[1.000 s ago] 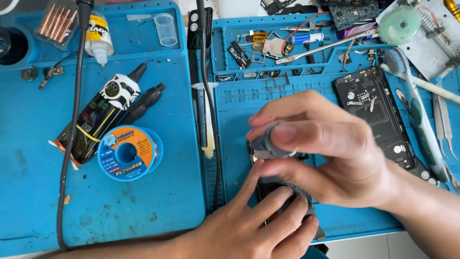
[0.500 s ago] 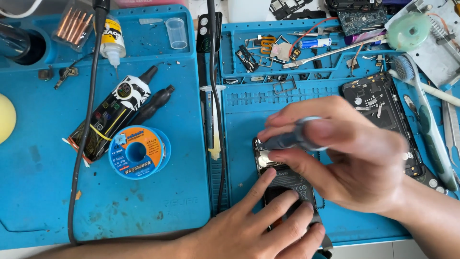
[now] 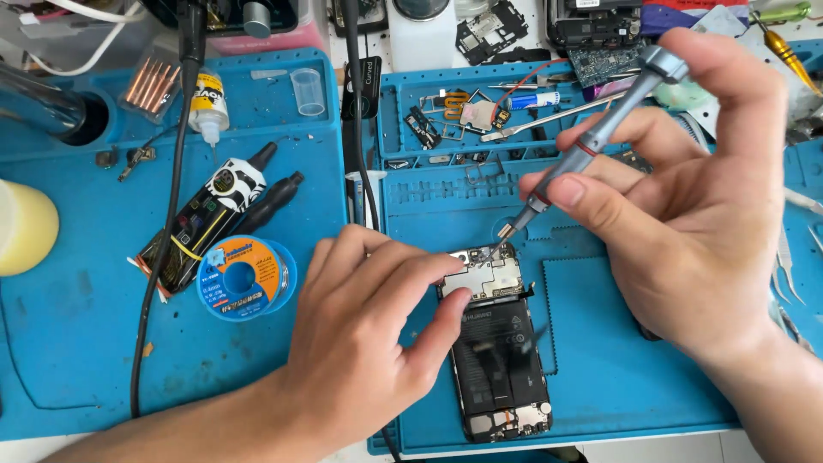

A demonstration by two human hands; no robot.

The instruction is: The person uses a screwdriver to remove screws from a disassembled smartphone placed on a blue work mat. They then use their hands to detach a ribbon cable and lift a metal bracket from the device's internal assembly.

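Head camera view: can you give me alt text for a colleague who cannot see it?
A right hand holds a grey metal precision screwdriver with its tip on the top of an opened black smartphone, which the left hand steadies on a blue silicone repair mat. Left of it lie a blue spool of solder wire and a black glue tube.

- Our left hand [image 3: 364, 330] hides the open black phone's [image 3: 497, 351] left edge.
- Pale yellow round obj. [image 3: 24, 227]: cut off at left edge.
- Screw under slim grey screwdriver's [image 3: 583, 141] tip: too small to tell.
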